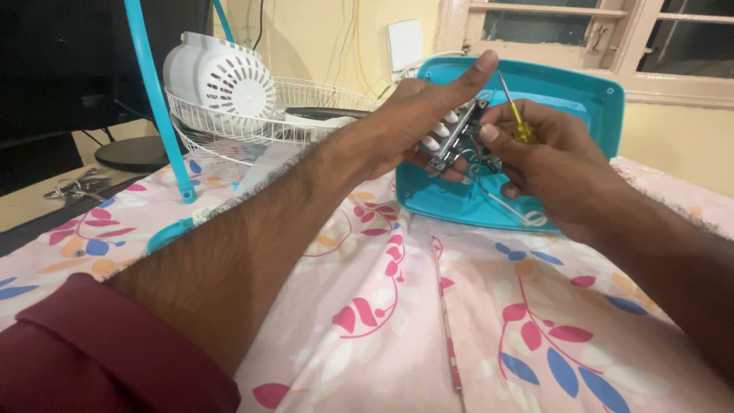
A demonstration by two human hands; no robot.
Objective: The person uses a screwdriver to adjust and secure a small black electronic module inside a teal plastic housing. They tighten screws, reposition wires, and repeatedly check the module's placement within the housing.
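Observation:
My left hand (417,122) grips a small grey switch block with white push buttons (453,136), thumb stuck out upward. My right hand (550,164) holds a screwdriver with a yellow handle (520,126), its thin shaft slanting up toward the top of the switch block. Thin wires (478,162) run from the block down into a turquoise plastic base housing (569,95) that stands tilted just behind both hands. Both forearms reach across a pink floral cloth (428,321).
A white wire fan guard (252,122) with a white motor cover (218,76) lies at the back left. A turquoise tube stand (157,99) rises on the left. Keys (76,186) lie by a dark round base (134,153). A window frame (581,30) is behind.

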